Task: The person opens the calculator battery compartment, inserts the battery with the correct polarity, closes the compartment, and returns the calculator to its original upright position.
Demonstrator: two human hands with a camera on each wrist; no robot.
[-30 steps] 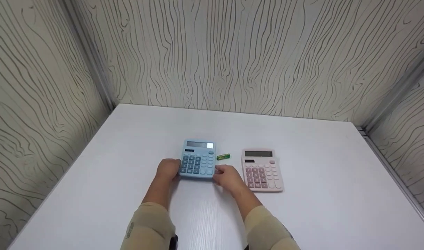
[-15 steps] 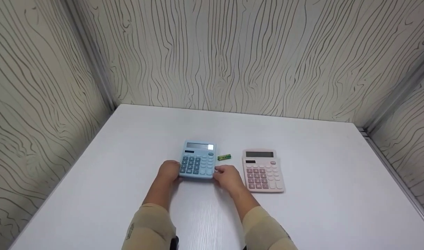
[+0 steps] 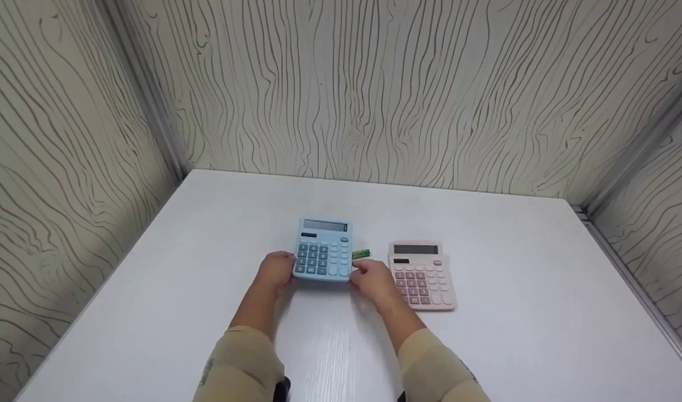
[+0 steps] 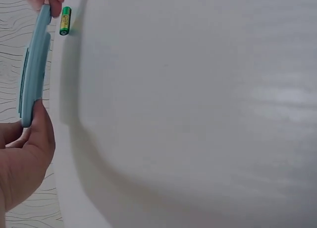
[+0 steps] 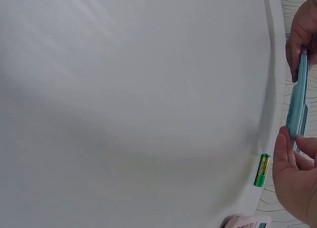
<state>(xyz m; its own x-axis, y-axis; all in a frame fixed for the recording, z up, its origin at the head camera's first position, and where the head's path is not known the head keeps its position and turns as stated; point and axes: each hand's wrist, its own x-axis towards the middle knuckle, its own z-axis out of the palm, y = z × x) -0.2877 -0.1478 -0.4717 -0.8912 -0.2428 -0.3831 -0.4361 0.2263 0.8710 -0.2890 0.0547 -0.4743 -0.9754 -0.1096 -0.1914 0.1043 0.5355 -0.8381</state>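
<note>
A light blue calculator [image 3: 323, 249] with darker blue number keys is held off the table between both hands, its keys and display facing up. My left hand [image 3: 276, 270] pinches its left edge near the lower corner. On the opposite edge my right hand [image 3: 373, 281] pinches it the same way. Both wrist views show the calculator edge-on, with a shadow beneath it; the left hand [image 4: 28, 156] and right hand [image 5: 297, 181] have thumb and fingers on either face. A green battery [image 3: 361, 254] lies on the table just right of the calculator.
A pink calculator [image 3: 422, 274] lies face up to the right, its left lower edge partly behind the right hand. The white table [image 3: 519, 312] runs back to wood-patterned panels [image 3: 341, 89] standing behind and at both sides.
Both hands have raised the blue calculator and shifted it slightly right and away. Its display no longer shows the bright reflection. The pink calculator and battery stay where they were.
</note>
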